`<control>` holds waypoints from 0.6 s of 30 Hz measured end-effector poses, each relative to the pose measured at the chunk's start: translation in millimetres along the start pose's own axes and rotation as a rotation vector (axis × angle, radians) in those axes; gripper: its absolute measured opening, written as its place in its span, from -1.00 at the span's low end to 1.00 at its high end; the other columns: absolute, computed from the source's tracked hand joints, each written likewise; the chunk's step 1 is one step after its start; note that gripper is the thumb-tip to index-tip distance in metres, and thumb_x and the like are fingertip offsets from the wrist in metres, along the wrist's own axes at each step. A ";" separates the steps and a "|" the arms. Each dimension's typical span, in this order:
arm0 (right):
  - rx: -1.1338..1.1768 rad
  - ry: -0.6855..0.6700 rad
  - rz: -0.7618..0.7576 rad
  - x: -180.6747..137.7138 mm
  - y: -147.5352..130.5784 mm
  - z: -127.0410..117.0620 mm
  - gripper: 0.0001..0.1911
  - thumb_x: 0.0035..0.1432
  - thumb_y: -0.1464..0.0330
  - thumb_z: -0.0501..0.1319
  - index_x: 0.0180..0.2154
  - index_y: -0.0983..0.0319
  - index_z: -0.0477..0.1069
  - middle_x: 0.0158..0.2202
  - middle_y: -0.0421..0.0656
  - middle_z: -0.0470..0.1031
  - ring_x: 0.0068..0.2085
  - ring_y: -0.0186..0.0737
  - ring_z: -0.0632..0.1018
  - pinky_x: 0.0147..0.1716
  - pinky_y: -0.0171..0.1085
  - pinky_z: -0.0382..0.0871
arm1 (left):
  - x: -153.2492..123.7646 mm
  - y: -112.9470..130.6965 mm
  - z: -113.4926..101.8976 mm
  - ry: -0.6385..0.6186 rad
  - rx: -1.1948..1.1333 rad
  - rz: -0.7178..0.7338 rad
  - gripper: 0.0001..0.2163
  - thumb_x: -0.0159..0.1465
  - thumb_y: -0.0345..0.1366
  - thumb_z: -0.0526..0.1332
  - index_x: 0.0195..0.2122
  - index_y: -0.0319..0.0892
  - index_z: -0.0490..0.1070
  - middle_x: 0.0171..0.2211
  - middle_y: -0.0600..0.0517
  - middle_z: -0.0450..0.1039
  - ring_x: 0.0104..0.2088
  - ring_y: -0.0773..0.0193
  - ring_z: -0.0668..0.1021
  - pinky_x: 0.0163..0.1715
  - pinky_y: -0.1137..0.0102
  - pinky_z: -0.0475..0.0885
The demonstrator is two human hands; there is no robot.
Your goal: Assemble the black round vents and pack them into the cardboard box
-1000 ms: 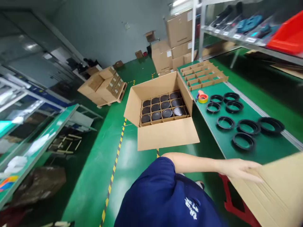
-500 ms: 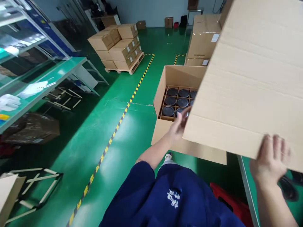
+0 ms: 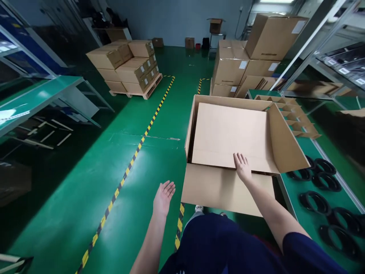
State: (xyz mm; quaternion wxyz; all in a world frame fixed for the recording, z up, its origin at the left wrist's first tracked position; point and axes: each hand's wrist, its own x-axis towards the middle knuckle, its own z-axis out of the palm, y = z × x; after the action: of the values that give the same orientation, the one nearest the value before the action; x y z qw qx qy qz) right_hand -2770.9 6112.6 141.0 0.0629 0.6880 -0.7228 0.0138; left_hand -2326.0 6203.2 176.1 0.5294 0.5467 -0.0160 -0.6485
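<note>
A flat cardboard sheet [image 3: 228,131] lies inside the open cardboard box [image 3: 225,188], covering what is beneath it. My right hand [image 3: 242,167] rests at the sheet's near edge, fingers stretched out. Off the box's left side, my left hand [image 3: 164,198] hangs over the floor with its palm turned up and its fingers extended, holding nothing. The box's near flap folds down toward me, and its right flap [image 3: 286,140] stands out to the side.
Black rings [image 3: 325,179] lie on the green table to the right, beside a cardboard divider grid [image 3: 296,116]. Stacked boxes [image 3: 230,64] stand behind the open box. A loaded pallet [image 3: 146,91] is at the back left. Striped tape [image 3: 139,144] crosses the floor.
The cardboard sheet has gone down into the box, hiding the round black items in their dividers. My left hand has let go and moved left; my right hand has opened onto the sheet.
</note>
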 end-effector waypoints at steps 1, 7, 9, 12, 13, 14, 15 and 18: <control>-0.008 -0.057 0.004 4.5 -1.0 7.6 -0.30 0.36 0.54 -0.15 0.46 0.29 0.23 0.48 0.00 0.21 0.50 -0.02 0.22 0.47 0.01 0.11 | 1.1 -1.1 -2.9 0.036 -0.028 -0.024 -0.71 0.52 -0.22 0.03 -0.11 -0.21 0.52 -0.11 -0.14 0.67 -0.05 0.19 0.70 0.22 0.19 0.53; -0.023 -0.407 0.023 27.2 -23.3 34.7 -0.25 0.35 0.47 -0.06 0.54 0.24 0.03 0.55 -0.05 -0.01 0.54 0.07 0.09 0.50 0.12 -0.01 | 16.9 3.5 20.3 0.073 0.015 -0.033 -0.78 0.47 -0.35 0.09 -0.15 -0.27 0.54 -0.15 -0.20 0.66 -0.14 0.20 0.71 0.09 0.23 0.60; 0.007 -0.431 0.052 28.2 -31.9 35.7 -0.23 0.39 0.31 0.03 0.55 0.27 -0.03 0.57 0.02 -0.08 0.55 0.15 0.02 0.49 0.21 -0.06 | 27.2 10.5 35.3 0.073 0.085 0.040 -0.82 0.44 -0.38 0.14 -0.17 -0.27 0.54 -0.16 -0.20 0.66 -0.14 0.17 0.71 0.15 0.15 0.57; 0.089 -0.437 0.006 31.9 -35.3 19.5 -0.05 0.35 -0.04 0.13 0.54 0.32 -0.02 0.54 0.19 -0.06 0.54 0.32 0.01 0.43 0.33 0.00 | 47.9 28.4 66.7 0.070 0.172 0.174 -0.87 0.39 -0.36 0.21 -0.15 -0.26 0.54 -0.16 -0.18 0.65 -0.06 0.11 0.70 0.26 0.03 0.47; 0.120 -0.415 -0.032 36.1 -30.3 7.9 -0.03 0.34 -0.11 0.12 0.54 0.30 0.00 0.54 0.19 -0.03 0.54 0.31 0.02 0.43 0.31 0.01 | 56.3 36.6 80.8 0.069 0.190 0.222 -0.86 0.39 -0.33 0.22 -0.13 -0.25 0.53 -0.11 -0.18 0.64 0.01 0.09 0.67 0.30 0.02 0.43; 0.145 -0.380 -0.067 42.3 -20.1 -7.1 -0.05 0.36 -0.14 0.08 0.54 0.26 0.01 0.54 0.16 -0.04 0.55 0.27 0.00 0.45 0.27 -0.01 | 65.3 45.9 96.7 0.068 0.204 0.276 -0.85 0.39 -0.30 0.23 -0.10 -0.23 0.52 -0.03 -0.17 0.63 0.10 0.07 0.64 0.33 0.02 0.39; 0.161 -0.320 -0.092 50.5 -3.6 -25.2 -0.11 0.40 -0.12 0.02 0.55 0.22 0.01 0.56 0.09 -0.05 0.56 0.20 -0.03 0.47 0.23 -0.06 | 74.6 56.0 114.1 0.065 0.212 0.328 -0.82 0.39 -0.26 0.25 -0.06 -0.21 0.51 0.06 -0.17 0.60 0.19 0.06 0.59 0.36 0.03 0.35; 0.169 0.003 -0.075 83.4 86.4 -90.5 -0.26 0.50 0.01 -0.09 0.53 0.19 0.06 0.57 0.00 -0.06 0.57 0.14 -0.08 0.51 0.22 -0.20 | 102.0 88.5 169.4 -0.026 0.265 0.422 -0.70 0.42 -0.08 0.23 0.08 -0.09 0.51 0.31 -0.08 0.45 0.39 0.07 0.40 0.42 0.09 0.28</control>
State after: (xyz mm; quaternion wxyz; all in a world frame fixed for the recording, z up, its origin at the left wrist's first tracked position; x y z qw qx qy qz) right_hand -2854.2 6044.0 245.6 0.0063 0.7175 -0.6926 0.0733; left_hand -2373.7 5998.0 226.7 0.5767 0.5874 -0.2216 -0.5227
